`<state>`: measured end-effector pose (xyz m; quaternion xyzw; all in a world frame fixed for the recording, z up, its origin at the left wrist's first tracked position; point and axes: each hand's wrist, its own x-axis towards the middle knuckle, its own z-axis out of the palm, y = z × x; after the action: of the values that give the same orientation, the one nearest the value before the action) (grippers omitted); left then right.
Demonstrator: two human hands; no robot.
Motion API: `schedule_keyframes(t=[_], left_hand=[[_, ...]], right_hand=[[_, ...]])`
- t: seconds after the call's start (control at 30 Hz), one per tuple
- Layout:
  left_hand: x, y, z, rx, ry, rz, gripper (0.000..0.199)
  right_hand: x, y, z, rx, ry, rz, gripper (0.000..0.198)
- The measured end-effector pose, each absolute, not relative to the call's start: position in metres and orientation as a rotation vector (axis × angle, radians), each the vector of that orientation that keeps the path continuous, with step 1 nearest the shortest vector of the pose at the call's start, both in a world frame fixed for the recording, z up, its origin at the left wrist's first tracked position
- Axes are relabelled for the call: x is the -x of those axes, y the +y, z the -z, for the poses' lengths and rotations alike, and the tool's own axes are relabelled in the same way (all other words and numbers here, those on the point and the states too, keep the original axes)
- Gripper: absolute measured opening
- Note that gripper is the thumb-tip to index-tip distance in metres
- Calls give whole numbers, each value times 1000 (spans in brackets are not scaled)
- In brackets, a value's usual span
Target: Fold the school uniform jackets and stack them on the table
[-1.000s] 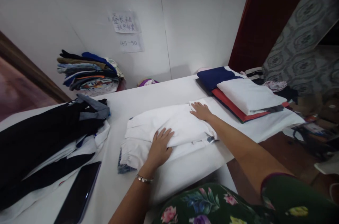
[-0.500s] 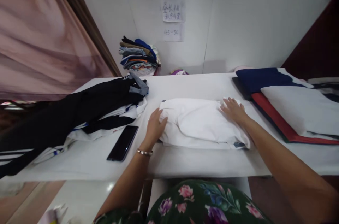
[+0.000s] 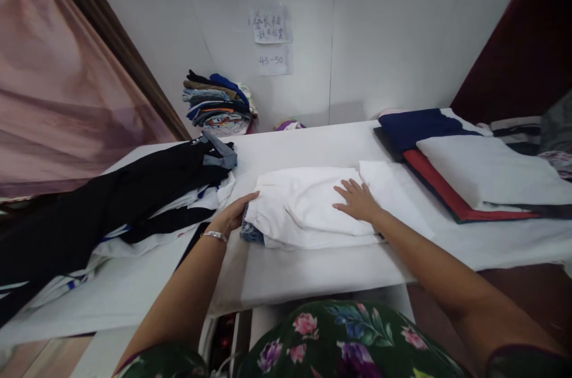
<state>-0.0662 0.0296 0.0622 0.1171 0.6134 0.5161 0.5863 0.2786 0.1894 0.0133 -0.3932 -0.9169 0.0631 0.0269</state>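
A white folded garment (image 3: 308, 208) lies in front of me on the table, loosely creased on top. Blue-grey cloth (image 3: 252, 233) peeks out under its near left corner. My left hand (image 3: 235, 211) pinches the garment's left end, thumb on top and the other fingers largely hidden beneath the edge. Flat on the garment's right half rests my right hand (image 3: 357, 200), its fingers spread. Beyond that hand, a white part (image 3: 379, 172) of cloth stretches out to the right.
Unfolded black clothing (image 3: 147, 178) is heaped at left, beside a partly covered phone (image 3: 192, 245). Folded clothes, including a grey-white piece (image 3: 491, 169) and a red one (image 3: 438, 190), are stacked at right. Another clothes pile (image 3: 217, 105) stands behind the table (image 3: 286, 151).
My left hand has moved to the garment's left end and taken hold of it, and blue-grey cloth now shows there. My right hand has slid left from the far right corner onto the garment.
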Motion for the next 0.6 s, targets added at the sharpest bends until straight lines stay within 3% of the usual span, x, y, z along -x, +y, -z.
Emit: schedule_keyframes(t=[0.37, 0.6], left_hand=[[51, 35, -78, -224, 1339, -1301, 24], [28, 44, -123, -291, 1377, -1333, 11]], right_hand=[[-275, 184, -42, 1193, -2760, -415, 71], [-265, 161, -31, 946, -2859, -436, 72]])
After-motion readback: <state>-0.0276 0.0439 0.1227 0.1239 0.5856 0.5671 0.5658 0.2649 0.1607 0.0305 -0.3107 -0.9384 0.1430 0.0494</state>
